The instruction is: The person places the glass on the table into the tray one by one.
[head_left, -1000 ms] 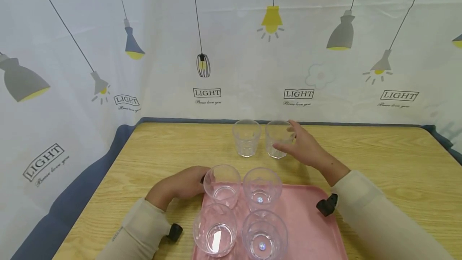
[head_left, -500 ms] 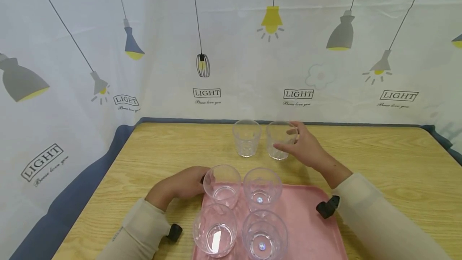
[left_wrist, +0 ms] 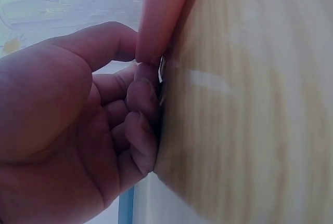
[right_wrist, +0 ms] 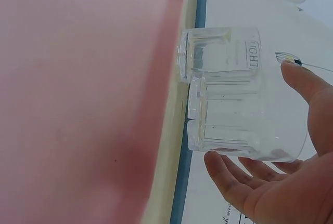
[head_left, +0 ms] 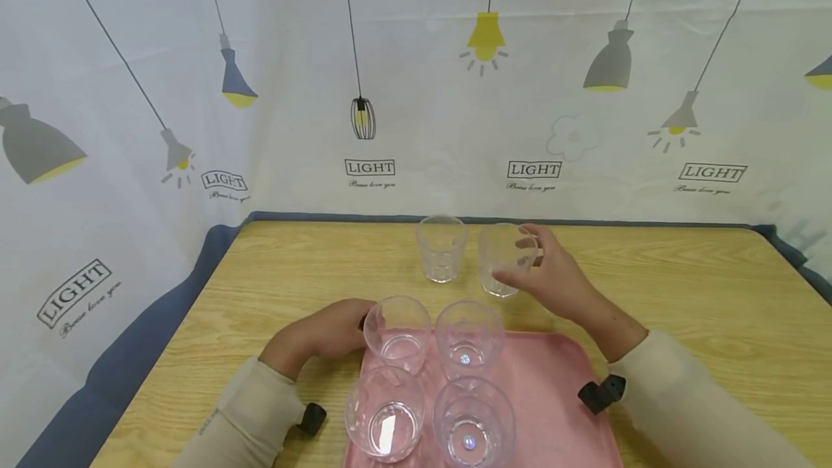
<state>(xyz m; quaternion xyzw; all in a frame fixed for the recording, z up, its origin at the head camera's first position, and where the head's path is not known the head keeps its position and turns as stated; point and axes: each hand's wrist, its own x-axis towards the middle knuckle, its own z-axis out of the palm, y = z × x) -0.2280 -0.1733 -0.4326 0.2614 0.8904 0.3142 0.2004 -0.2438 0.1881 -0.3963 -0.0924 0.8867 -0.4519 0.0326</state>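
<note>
In the head view, my right hand (head_left: pixel 552 273) grips a clear tumbler (head_left: pixel 499 258) beyond the far edge of the pink tray (head_left: pixel 552 388). The right wrist view has its thumb on one side of this tumbler (right_wrist: pixel 250 115) and the fingers along the other. A second clear tumbler (head_left: pixel 442 248) stands just left of it on the table. My left hand (head_left: pixel 338 328) holds the tray's far left corner. Up close in the left wrist view, the thumb presses the tray's rim (left_wrist: pixel 161 21), with curled fingers (left_wrist: pixel 143 96) beneath it.
Several clear tumblers stand in two columns on the tray's left part, among them a front left one (head_left: pixel 386 417) and a front right one (head_left: pixel 474 421). The wooden table (head_left: pixel 702 287) ends at a hanging cloth (head_left: pixel 429 92) printed with lamps.
My right hand has drawn its tumbler slightly toward the tray, away from the table's back edge. The left hand stays at the tray's corner.
</note>
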